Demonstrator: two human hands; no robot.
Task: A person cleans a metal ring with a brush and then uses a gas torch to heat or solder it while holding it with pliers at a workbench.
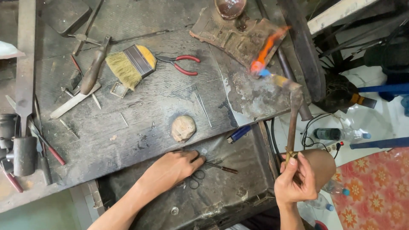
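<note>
The right hand (295, 181), at about four o'clock in the view, has its grip clenched around the handle of a lit blowtorch (292, 127). Its flame (266, 53) streams toward one o'clock onto a scorched soldering block (236, 36) at the far edge of the tabletop (140, 106). The left hand (177, 166), near six o'clock, has its grip pinched on a thin metal tool (221, 168) lying on the lower shelf, beside a small pair of scissors (196, 179); fingers are curled over it, so how firmly is hard to tell.

To do this heating well, I judge the torch wants a steady wrist, the flame kept on the block and off the wood, and the left hand kept low and well apart from the heat.

As for containers: a small dark bowl (230, 7) sits at twelve o'clock, just beyond the block, its contents glossy and unclear. A dark cylindrical cup (24, 155) stands at nine o'clock; what it holds cannot be seen. A brush (130, 64) and red-handled pliers (181, 64) lie near eleven o'clock.
</note>
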